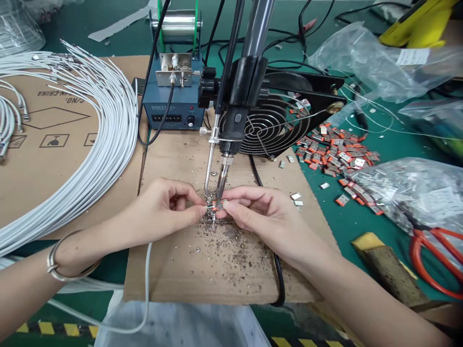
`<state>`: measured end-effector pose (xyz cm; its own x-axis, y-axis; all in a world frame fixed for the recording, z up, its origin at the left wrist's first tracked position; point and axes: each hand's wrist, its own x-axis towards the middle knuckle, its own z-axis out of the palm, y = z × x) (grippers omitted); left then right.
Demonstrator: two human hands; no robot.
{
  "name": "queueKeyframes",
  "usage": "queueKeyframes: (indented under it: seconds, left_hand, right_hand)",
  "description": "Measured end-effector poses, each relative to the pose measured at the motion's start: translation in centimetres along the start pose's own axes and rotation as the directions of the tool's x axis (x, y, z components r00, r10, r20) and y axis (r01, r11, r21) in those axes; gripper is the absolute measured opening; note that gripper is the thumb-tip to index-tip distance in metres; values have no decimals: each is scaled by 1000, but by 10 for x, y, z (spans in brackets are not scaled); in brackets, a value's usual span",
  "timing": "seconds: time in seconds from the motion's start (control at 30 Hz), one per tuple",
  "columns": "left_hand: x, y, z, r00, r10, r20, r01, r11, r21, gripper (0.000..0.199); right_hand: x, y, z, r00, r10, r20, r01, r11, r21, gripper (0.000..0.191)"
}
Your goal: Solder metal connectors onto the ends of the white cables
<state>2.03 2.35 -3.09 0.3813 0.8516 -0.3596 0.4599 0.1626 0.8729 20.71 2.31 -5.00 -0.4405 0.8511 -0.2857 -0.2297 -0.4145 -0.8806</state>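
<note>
My left hand (173,205) pinches the end of a white cable (147,270), whose thin coloured wires point right. Between the fingertips of my right hand (258,209) is a small orange and silver USB connector (219,205). The wire ends meet the connector, or nearly so; the exact contact is too small to make out. Right above it stands the tip of a mounted soldering iron (223,176), with a thin metal solder feed tube (209,176) coming down beside it. Solder specks lie on the cardboard (173,274) beneath both hands.
A blue solder feeder (177,108) carrying a solder spool (177,26) stands behind. Bundled white cables (119,140) curve along the left. To the right are a round fan (258,130), piled connectors (334,147), a plastic bag (427,188), red-handled scissors (415,255) and a dirty block (390,274).
</note>
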Motion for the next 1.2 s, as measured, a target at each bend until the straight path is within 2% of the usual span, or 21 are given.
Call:
queueKeyframes:
  seconds: [0.27, 0.5, 0.77, 0.97, 1.2]
  left_hand:
    - [-1, 0, 1, 1000, 23, -16, -23, 1000, 7, 14]
    - [-4, 3, 1, 999, 21, -26, -21, 1000, 6, 15]
    - [-1, 1, 0, 1000, 19, -5, -20, 999, -26, 13]
    - [-1, 0, 0, 1000, 4, -6, -4, 1000, 8, 12]
    - [-2, 1, 1, 1000, 6, -7, -6, 1000, 29, 14]
  right_hand:
    - [-1, 2, -1, 1000, 2, -8, -2, 1000, -21, 7]
    - [-1, 3, -5, 1000, 2, 30, -2, 1000, -3, 7]
    - [-1, 1, -2, 1000, 17, -1, -17, 1000, -5, 8]
    - [0, 0, 1, 998, 4, -58, -9, 997, -80, 8]
    - [-1, -2, 2, 999, 15, -50, -21, 994, -110, 8]
